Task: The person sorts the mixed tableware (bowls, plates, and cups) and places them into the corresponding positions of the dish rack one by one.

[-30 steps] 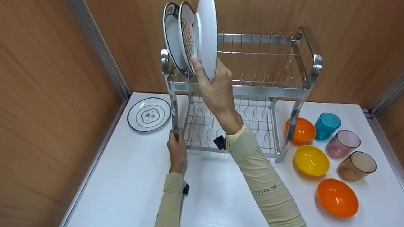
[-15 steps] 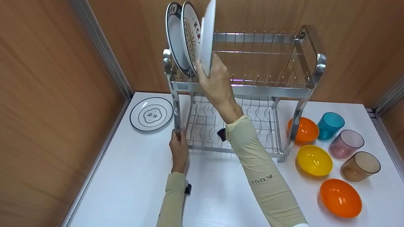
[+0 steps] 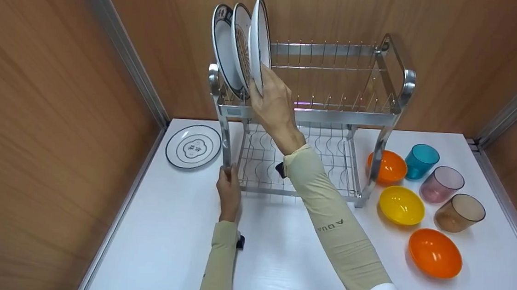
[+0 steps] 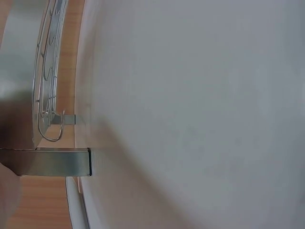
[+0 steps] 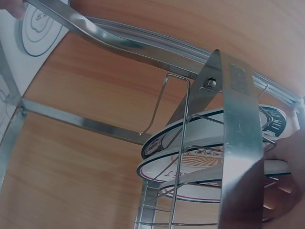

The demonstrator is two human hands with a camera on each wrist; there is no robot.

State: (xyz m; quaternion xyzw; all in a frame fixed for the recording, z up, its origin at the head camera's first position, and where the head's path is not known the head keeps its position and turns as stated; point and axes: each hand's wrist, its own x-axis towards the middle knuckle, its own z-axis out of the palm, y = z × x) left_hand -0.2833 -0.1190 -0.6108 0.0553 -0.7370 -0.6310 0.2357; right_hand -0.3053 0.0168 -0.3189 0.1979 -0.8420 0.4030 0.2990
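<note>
Right hand (image 3: 273, 98): it pinches the held plate (image 3: 255, 48) by its near lower edge, between thumb and fingers.
Held plate: it stands almost upright, leaning a little left, at the upper tier of the metal rack (image 3: 334, 117), just beside two patterned plates (image 3: 221, 45).
Left hand (image 3: 229, 193): its fingers curl round the front left leg (image 3: 224, 147) of the rack.
Flat plate (image 3: 193, 147): it lies on the white table (image 3: 164, 230), left of the rack.

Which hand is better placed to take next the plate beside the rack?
Probably the left hand: nearer to the lying plate, it need only release the rack's leg. The right hand holds another plate at the upper tier.
</note>
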